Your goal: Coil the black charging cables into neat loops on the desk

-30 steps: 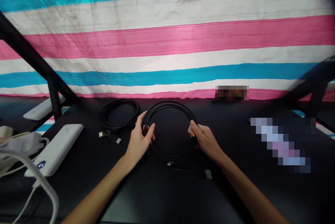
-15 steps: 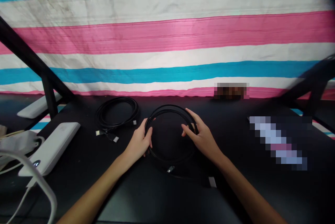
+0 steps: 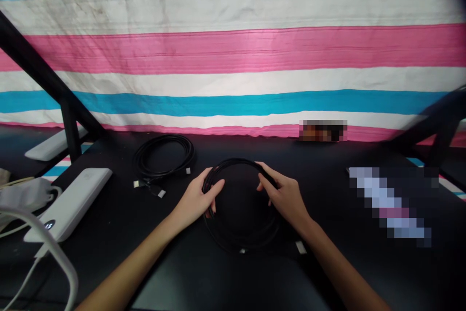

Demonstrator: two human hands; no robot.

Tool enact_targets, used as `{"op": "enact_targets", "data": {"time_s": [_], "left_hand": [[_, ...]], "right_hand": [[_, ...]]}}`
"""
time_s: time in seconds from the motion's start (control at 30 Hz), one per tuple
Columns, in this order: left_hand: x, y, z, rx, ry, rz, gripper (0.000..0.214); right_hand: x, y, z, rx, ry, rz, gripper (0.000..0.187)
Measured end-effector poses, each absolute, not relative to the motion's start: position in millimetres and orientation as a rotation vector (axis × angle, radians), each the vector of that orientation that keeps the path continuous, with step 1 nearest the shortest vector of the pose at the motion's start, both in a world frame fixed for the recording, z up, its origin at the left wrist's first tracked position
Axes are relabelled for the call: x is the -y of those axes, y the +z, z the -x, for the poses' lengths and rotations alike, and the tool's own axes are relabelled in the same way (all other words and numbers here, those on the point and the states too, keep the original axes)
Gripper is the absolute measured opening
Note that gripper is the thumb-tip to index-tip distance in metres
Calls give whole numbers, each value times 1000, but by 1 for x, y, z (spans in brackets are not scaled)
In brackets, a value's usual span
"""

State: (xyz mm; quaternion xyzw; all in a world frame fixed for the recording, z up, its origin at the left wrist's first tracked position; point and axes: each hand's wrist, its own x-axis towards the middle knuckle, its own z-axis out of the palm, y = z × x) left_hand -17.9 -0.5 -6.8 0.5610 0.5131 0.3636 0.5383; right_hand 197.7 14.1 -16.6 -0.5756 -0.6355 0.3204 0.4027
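Observation:
A coiled black cable [image 3: 240, 160] stands in a loose ring between my two hands. My left hand [image 3: 204, 194] grips the left side of the coil, thumb on the inner side. On the opposite side, my right hand [image 3: 280, 192] is closed around the strands, its fingers partly behind them. One metal plug [image 3: 300, 247] of this cable lies below my right wrist, and a small connector end [image 3: 242, 251] shows at the bottom of the ring. Left of my hands a second coiled black cable [image 3: 163, 155] lies on the dark table, with several plug ends [image 3: 161, 194] at its front.
A white power bank [image 3: 73, 204] with a lit display lies at the left, a white cable [image 3: 58, 253] plugged into it. A white charger [image 3: 25, 194] is beside it. Black metal bars [image 3: 43, 68] slant at both sides. Striped cloth [image 3: 233, 54] hangs behind the table [image 3: 182, 277].
Both hands have moved slightly down, toward me, with the coil, whose strands are gathered closer at the top. The second cable stays in place.

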Motion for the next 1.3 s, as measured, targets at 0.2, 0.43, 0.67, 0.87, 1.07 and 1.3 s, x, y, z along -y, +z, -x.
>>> {"op": "enact_targets", "data": {"time_s": [0.2,0.43,0.67,0.87,1.07,1.3], "left_hand": [[3,-6,14,-1062,836,-995,60],[-2,0,25,-761,772,-587,36],[-7,0,33,-531,689,-360,35],[-6,0,32,-505,687,-338,35],[-5,2,30,-590,721,-365,37],[-4,4,26,-719,750,-425,34]], "right_hand": [[-12,-13,-195,1562,970,1419,42],[-13,-13,-194,1450,1222,1309,45],[-14,-12,-196,1231,1563,1167,50],[-16,-6,-198,1153,1641,1161,44],[-15,-4,-198,1131,1661,1161,41],[-14,-3,-197,1124,1799,1106,35]]}}
